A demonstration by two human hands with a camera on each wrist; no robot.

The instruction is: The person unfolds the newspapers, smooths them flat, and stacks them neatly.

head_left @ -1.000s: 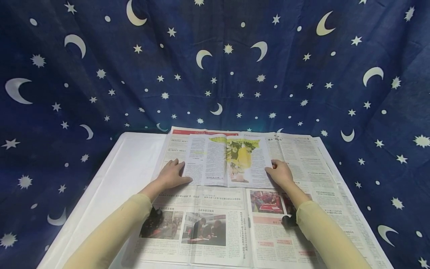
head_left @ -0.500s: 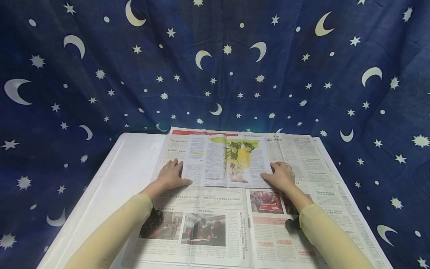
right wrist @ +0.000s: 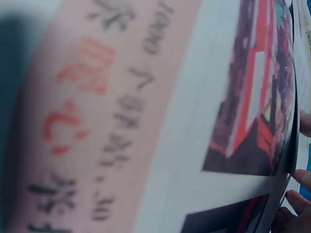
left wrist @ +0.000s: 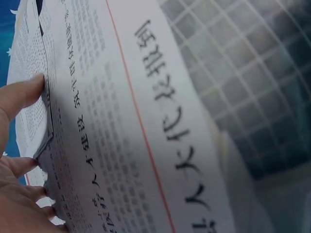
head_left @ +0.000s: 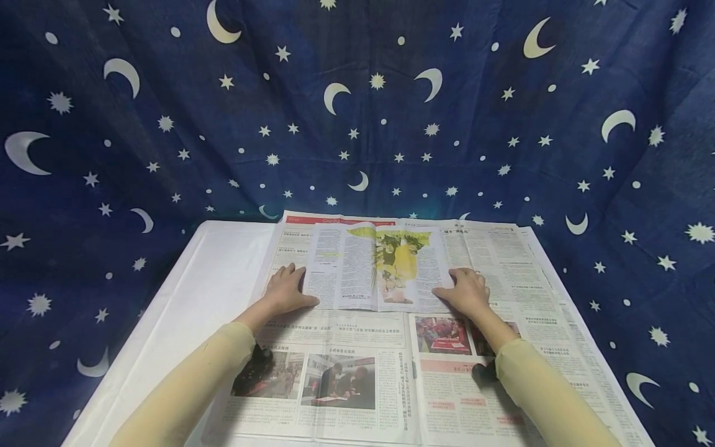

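A printed paper spread [head_left: 357,273] with a centre fold, like an open magazine, lies on large newspaper sheets [head_left: 363,335] in the head view. Green and yellow pictures fill part of its right half. My left hand [head_left: 286,292] rests at its left edge, thumb on the page and fingers spread beside it. At the opposite edge rests my right hand [head_left: 466,293], its thumb extended onto the page. The left wrist view shows the thumb and fingertips of the left hand [left wrist: 19,194] around the paper's corner. Only fingertips of the right hand [right wrist: 301,182] appear in the right wrist view.
The newspapers cover the middle and right of a white table [head_left: 184,298]; its left strip shows bare. Behind hangs a dark blue cloth [head_left: 313,174] with moons and stars. Newspaper photos [head_left: 337,382] lie between the forearms.
My right hand has shifted slightly; its thumb has moved left onto the page and its fingers have spread. The left hand and the paper spread look nearly unchanged.
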